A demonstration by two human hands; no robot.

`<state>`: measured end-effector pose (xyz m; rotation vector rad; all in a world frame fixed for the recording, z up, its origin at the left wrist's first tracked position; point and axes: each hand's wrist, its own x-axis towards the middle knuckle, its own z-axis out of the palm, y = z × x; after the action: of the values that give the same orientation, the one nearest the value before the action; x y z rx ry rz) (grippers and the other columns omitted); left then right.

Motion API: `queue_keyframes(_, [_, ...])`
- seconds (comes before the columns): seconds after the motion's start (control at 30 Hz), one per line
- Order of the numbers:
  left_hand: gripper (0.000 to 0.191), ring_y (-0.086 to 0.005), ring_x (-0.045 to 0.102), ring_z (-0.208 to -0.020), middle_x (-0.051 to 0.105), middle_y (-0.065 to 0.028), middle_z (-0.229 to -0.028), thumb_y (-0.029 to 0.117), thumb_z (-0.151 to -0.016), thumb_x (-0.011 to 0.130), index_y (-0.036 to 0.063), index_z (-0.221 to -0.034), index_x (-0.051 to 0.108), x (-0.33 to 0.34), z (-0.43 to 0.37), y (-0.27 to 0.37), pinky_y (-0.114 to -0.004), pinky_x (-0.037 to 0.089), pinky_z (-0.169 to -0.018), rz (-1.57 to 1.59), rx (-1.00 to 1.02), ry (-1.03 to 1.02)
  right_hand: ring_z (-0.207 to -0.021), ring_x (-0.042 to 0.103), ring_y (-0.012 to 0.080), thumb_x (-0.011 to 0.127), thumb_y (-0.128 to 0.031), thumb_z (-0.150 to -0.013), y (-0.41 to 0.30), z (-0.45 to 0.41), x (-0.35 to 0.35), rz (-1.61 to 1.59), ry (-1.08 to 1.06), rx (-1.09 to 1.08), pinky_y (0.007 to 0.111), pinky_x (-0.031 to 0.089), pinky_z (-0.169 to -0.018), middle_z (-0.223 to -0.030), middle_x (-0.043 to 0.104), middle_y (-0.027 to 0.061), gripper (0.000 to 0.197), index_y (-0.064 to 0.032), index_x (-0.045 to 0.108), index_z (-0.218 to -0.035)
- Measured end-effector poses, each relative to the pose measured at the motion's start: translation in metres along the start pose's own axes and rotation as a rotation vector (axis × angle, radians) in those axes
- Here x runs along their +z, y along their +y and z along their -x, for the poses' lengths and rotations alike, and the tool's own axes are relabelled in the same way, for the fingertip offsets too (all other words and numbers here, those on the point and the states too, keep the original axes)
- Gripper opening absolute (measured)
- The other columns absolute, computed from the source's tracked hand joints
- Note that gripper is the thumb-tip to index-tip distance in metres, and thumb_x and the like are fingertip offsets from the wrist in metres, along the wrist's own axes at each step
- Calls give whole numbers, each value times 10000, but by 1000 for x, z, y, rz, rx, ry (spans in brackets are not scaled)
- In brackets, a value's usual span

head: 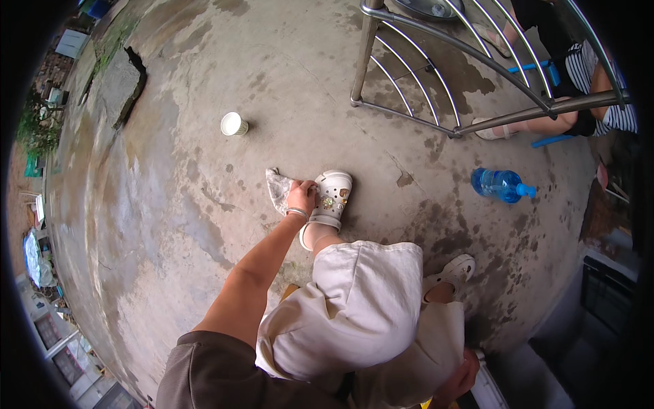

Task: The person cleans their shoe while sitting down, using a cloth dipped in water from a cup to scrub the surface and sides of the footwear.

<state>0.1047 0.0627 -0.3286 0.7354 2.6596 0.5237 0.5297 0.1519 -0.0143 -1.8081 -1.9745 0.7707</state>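
My left hand (302, 196) grips a whitish, stained cloth (278, 189) against the side of the white clog (331, 198) on my left foot. Several decorative charms sit in the holes of that clog's upper. Part of the cloth hangs out to the left of my fingers. My right hand (461, 376) rests low at the lower right, beside my leg in its light trousers (368, 291); its fingers are partly hidden, so what it touches is unclear. A matching clog (457, 270) is on my right foot.
A paper cup (234, 124) stands on the concrete floor (306, 102). At right, a blue plastic bottle (498, 185) lies on its side. A metal rack (409, 110) stands before a seated person (562, 112). A broken concrete slab (120, 87) lies upper left, with a metal basin (431, 7) at the top.
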Motion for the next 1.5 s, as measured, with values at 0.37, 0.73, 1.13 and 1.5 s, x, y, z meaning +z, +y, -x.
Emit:
queue_keyframes(0.37, [191, -298, 545, -870, 591, -101, -874, 110, -679, 623, 94, -868, 605, -14, -14, 21, -369, 447, -776, 121, 290, -164, -860, 498, 220, 369, -208, -885, 9, -3, -7, -28, -15, 7, 345, 392, -793, -927, 556, 133, 311, 37, 553, -941])
queue_keyframes(0.73, [216, -281, 515, -888, 593, -57, -897, 74, -663, 612, 120, -873, 627, -17, -15, 1, -353, 437, -788, 179, 332, -82, -832, 501, 211, 363, -236, -888, 9, -4, 1, -119, -39, -47, 343, 395, -777, -907, 558, 130, 330, 37, 548, -909])
queue_keyframes(1.13, [171, -288, 530, -860, 592, -67, -886, 91, -687, 605, 120, -854, 622, -14, -20, 0, -357, 431, -794, 59, 335, -217, -826, 497, 210, 359, -223, -889, 10, -4, -2, -133, -58, -47, 334, 392, -772, -884, 556, 130, 323, 43, 542, -883])
queue_keyframes(1.5, [196, -301, 548, -831, 587, -106, -908, 76, -670, 609, 121, -861, 615, 2, -19, -10, -377, 458, -744, 164, 406, -136, -819, 499, 212, 347, -214, -897, 12, -5, -1, -94, -47, -43, 331, 395, -763, -878, 557, 131, 330, 45, 551, -892])
